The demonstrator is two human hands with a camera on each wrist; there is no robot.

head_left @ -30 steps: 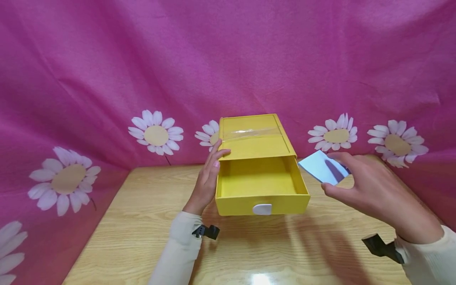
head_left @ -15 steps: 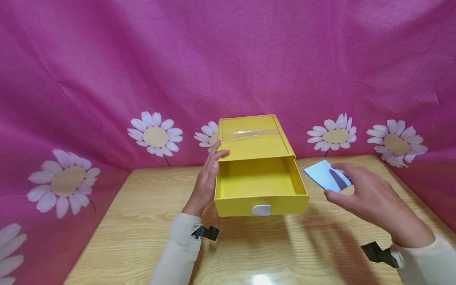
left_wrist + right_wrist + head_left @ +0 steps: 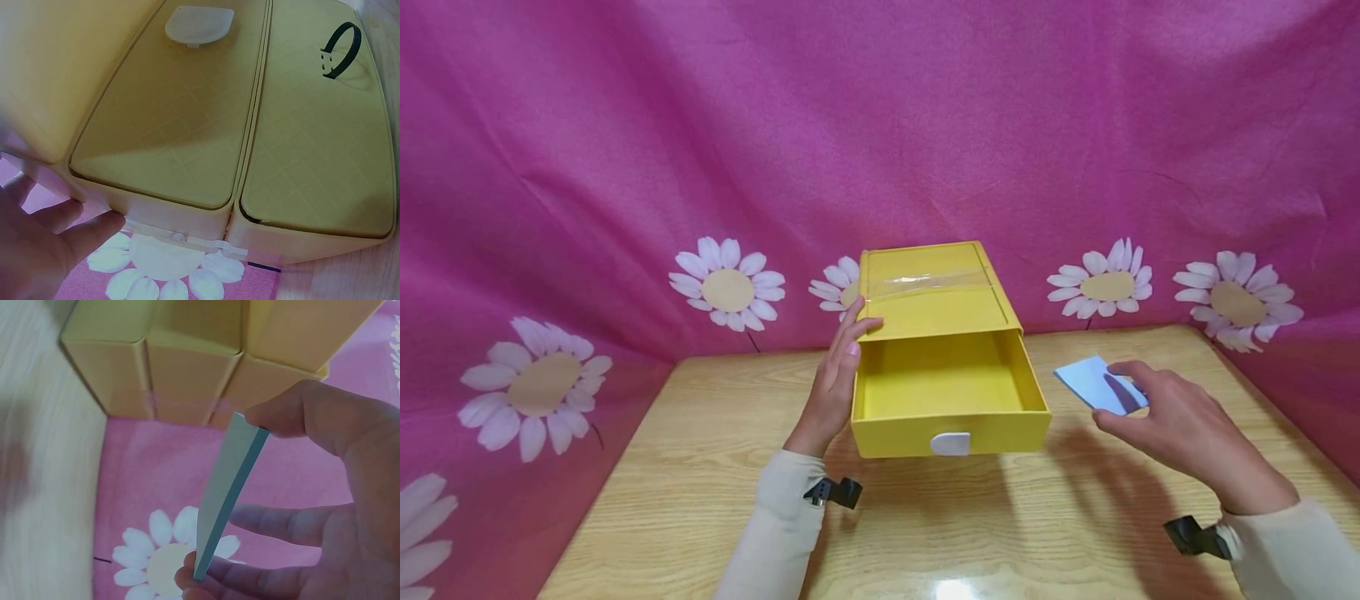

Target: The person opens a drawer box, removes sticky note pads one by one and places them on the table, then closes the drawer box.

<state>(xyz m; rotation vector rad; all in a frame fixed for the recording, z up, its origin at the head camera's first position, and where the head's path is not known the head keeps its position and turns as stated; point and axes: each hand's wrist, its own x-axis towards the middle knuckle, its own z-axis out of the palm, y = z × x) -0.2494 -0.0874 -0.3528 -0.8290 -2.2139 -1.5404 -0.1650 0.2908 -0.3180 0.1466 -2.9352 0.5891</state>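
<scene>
Right hand [image 3: 1183, 429] pinches a thin, flat blue pad [image 3: 1093, 383] over the wood-grained table [image 3: 722, 467], beside that smooth yellow drawer [image 3: 887, 437]! Left hand [image 3: 829, 387], fingers nearly straight, touches the boxy cabinet [image 3: 936, 308]

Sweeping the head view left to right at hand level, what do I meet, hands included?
Left hand → open yellow drawer → light-blue pad → right hand, which pinches that pad.

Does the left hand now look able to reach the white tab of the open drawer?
Probably yes: the left hand is beside the yellow box, and nothing visible blocks the white tab.
</scene>
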